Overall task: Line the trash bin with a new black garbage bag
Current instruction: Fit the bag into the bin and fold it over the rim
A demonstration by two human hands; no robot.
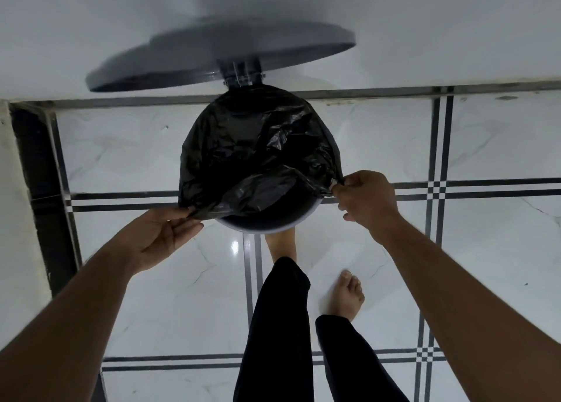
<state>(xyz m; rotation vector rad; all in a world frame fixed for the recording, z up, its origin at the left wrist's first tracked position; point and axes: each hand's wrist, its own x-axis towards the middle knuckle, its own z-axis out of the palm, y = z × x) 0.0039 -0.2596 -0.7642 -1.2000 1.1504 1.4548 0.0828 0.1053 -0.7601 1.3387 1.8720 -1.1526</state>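
A round grey trash bin (273, 224) stands on the floor against the wall, its grey lid (221, 52) swung up and open behind it. A black garbage bag (255, 152) is spread over the bin's mouth and covers the far, left and right rim; the near rim shows bare. My left hand (164, 237) pinches the bag's edge at the bin's near left. At the near right my right hand (367, 198) grips the bag's edge in a closed fist. One bare foot rests just under the bin's front.
White marble floor tiles (151, 295) with dark stripe borders surround the bin. A white wall (425, 22) rises behind it. A dark vertical strip (39, 170) runs along the left. My legs in black trousers (279, 325) and my other bare foot (346, 295) stand below the bin.
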